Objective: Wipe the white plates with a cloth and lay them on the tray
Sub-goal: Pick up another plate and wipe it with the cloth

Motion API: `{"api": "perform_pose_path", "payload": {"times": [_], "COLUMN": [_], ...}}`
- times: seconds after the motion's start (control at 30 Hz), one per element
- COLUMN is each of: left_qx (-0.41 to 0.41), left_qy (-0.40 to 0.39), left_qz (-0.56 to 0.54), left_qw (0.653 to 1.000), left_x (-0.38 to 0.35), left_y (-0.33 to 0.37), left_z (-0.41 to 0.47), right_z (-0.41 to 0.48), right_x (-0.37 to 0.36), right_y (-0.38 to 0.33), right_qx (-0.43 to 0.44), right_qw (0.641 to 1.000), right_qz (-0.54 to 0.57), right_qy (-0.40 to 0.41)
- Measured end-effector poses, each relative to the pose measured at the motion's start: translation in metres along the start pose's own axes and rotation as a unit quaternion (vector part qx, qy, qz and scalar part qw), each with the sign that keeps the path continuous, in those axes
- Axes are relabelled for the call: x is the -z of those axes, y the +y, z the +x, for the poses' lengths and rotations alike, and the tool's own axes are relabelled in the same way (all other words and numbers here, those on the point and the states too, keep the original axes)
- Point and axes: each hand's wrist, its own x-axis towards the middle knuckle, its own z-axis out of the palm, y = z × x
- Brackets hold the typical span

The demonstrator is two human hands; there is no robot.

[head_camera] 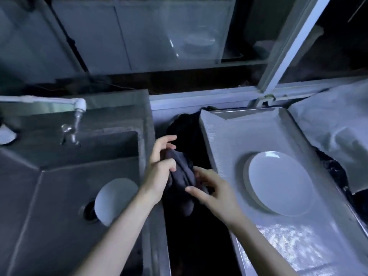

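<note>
Between the sink and the tray, my left hand (161, 166) grips a dark grey cloth (183, 176) that hangs down over the dark gap. My right hand (213, 188) holds the cloth's lower part from the right, thumb and fingers around it. A stack of white plates (278, 182) lies on the metal tray (229, 136) to the right. Another white plate (113, 200) leans inside the sink (59, 196), near the drain.
A white tap (78, 108) juts over the sink's back left. A pale crumpled cover (338, 132) lies right of the tray. A window frame and shelves with a blurred stack of dishes (199, 44) stand behind. A dark gap runs between sink and tray.
</note>
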Motion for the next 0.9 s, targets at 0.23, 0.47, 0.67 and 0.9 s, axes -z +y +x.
{"api": "perform_pose_path", "payload": {"times": [0.23,0.47,0.67,0.9], "left_qx": [-0.068,-0.086,0.070,0.150], "left_qy": [0.121,0.247,0.374,0.198], "left_qz": [0.085,0.303,0.267,0.036], "left_qw": [0.987,0.916,0.886,0.968], "left_x": [0.146,0.282,0.341,0.371], "left_y": [0.017,-0.015,-0.067,-0.089], "left_z": [-0.021,-0.051,-0.085,-0.073], "right_z": [0.053,0.068,0.068,0.059], "right_x": [-0.117,-0.242,-0.333,-0.384], "right_y": [-0.061,-0.120,-0.131,-0.131], "right_qx": [0.058,0.019,-0.054,0.011], "right_qw": [0.998,0.987,0.983,0.970], "right_qz": [-0.008,0.097,0.087,-0.030], "right_qy": [-0.035,-0.127,-0.154,-0.242]}}
